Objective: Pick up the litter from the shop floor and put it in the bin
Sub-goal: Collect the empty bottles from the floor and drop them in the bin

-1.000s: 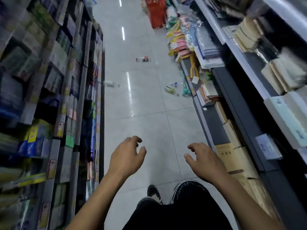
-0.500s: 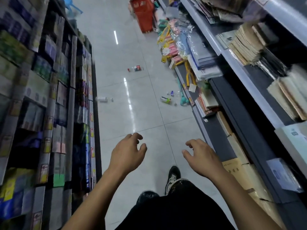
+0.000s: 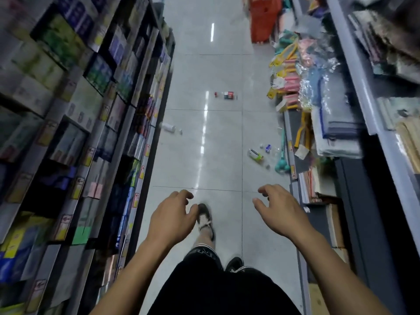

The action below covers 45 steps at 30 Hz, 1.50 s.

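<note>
Left shelves (image 3: 68, 133): we see boxed goods packed along the floor's left edge.
White bottle (image 3: 168, 128): it lies on the floor (image 3: 218, 160) right at the foot of the left shelves.
Left hand (image 3: 172, 220): we hold it out over the floor, fingers loosely curled, holding nothing.
Shoe (image 3: 204, 218): one foot is stepped forward, just beside the left hand in view.
Red bottle (image 3: 226, 95): it lies mid-aisle, farthest of the litter.
Green bottle (image 3: 255, 154): it lies near the floor's right edge, with a clear bottle (image 3: 270, 148) just beside it.
Basket (image 3: 264, 19): red, at the far right edge.
Right hand (image 3: 281, 214): out in front, fingers loosely bent, holding nothing.
Right shelves (image 3: 354, 110): we see stacked cloth and paper goods.
</note>
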Tool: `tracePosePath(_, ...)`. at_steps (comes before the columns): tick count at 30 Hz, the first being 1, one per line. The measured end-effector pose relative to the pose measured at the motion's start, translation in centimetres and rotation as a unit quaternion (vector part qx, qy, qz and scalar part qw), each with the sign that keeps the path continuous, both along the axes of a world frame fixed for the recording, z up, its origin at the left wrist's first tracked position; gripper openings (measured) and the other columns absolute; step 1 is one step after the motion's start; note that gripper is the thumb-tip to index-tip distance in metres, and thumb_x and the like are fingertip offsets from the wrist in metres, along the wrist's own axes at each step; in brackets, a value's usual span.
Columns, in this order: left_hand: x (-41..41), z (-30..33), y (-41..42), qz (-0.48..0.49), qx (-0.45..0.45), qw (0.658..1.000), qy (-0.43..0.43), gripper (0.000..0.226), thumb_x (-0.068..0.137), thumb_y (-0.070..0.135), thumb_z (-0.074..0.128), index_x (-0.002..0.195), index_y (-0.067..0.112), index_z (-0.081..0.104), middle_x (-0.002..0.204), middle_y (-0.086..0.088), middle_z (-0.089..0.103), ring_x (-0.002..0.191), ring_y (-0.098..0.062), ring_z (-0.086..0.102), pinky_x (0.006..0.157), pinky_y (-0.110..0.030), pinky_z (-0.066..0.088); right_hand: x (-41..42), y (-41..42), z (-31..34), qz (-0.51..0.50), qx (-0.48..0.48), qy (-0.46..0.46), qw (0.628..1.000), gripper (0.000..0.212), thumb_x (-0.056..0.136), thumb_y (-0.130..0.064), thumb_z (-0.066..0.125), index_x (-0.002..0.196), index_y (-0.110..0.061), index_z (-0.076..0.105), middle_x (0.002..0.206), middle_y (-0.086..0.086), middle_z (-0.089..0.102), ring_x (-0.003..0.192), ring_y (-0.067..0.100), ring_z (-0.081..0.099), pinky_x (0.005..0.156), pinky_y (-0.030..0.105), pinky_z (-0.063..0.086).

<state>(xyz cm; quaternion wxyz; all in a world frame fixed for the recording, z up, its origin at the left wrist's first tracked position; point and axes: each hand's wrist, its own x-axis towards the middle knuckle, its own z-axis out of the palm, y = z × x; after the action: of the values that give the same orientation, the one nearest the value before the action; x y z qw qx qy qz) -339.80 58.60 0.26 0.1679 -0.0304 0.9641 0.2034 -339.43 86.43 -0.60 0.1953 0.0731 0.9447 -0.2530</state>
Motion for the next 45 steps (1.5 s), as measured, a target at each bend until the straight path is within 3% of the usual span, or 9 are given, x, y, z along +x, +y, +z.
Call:
tracePosePath(8,-13.9,-1.5,-1.3,-0.002,0.008,1.0,-0.022,0.035,0.095,0.044,0.05,0.127,0.03,0.059,0.117,0.01,0.064,0.1,-0.01,0.062,0.079,-0.032,0.052,-13.6,-1.4,-0.9,-0.006,0.015,-0.014,1.0,0.046,0.097,-0.049,0.05,0.134,-0.023,0.055,0.127,-0.002,0.057,0.116,0.018,0.055,0.094,0.04,0.05)
tracePosePath(16,-28.5,-1.9,1.6,-0.104,0.016,0.993,-0.045,0.036,0.094,0.046,0.049,0.126,0.032,0.058,0.117,0.012,0.063,0.102,-0.011,0.062,0.085,-0.036,0.053,-22.3,-0.5,-0.9,-0.094,0.019,-0.041,0.995,0.044,0.097,-0.048,0.051,0.133,-0.023,0.056,0.126,-0.002,0.057,0.115,0.018,0.056,0.093,0.039,0.05)
tracePosePath(27,-43.0,-2.1,13.9,-0.273,0.005,0.961,-0.04,0.035,0.093,0.045,0.05,0.125,0.033,0.059,0.113,0.013,0.063,0.099,-0.01,0.062,0.079,-0.033,0.052,-26.8,6.5,-2.5,-0.26,-0.008,-0.063,0.963,0.037,0.094,-0.047,0.054,0.121,-0.024,0.062,0.117,-0.002,0.061,0.111,0.019,0.058,0.092,0.04,0.05)
tracePosePath(37,-51.5,-1.9,26.5,-0.367,-0.017,0.93,-0.015,0.035,0.094,0.044,0.052,0.126,0.031,0.059,0.114,0.011,0.063,0.098,-0.014,0.062,0.078,-0.032,0.052,-32.5,14.8,-4.9,-0.319,-0.054,-0.082,0.943,0.039,0.094,-0.045,0.054,0.126,-0.023,0.058,0.122,-0.002,0.058,0.115,0.019,0.056,0.094,0.039,0.049)
tracePosePath(45,-57.9,-2.5,31.5,-0.427,-0.024,0.904,-0.023,0.034,0.093,0.043,0.053,0.124,0.029,0.06,0.11,0.01,0.063,0.096,-0.016,0.062,0.076,-0.032,0.052,-37.5,16.9,-5.7,-0.348,-0.056,-0.103,0.93,0.04,0.095,-0.047,0.051,0.127,-0.025,0.056,0.122,-0.004,0.058,0.111,0.017,0.055,0.09,0.038,0.05)
